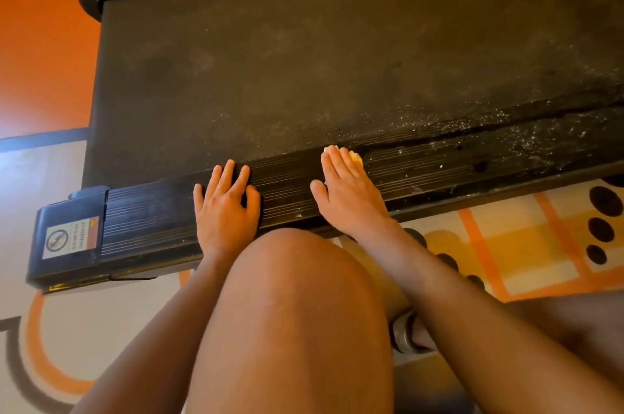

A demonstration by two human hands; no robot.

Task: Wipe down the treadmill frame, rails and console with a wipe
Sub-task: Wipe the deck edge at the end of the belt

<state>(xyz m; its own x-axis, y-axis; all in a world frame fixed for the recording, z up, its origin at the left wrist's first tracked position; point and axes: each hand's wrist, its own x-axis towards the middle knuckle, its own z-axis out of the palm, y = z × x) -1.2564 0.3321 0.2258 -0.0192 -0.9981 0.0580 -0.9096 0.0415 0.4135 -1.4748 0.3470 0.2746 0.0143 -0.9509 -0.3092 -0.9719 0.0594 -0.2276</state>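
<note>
Now, left hand (224, 207) on rail (439, 170), right hand (347, 197) pressing wipe (356, 157) (half-hidden)

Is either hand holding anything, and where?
The right hand presses a pale wipe flat under its fingers onto the side rail; only its edge shows. The left hand holds nothing.

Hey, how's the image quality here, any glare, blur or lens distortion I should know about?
Head view: warm orange cast overall; a white glare blooms at the left edge over the floor; the wide lens slightly bows the belt edges; the knee nearest the lens is soft, while dust specks on the side rail beside the right hand read sharp.
</note>
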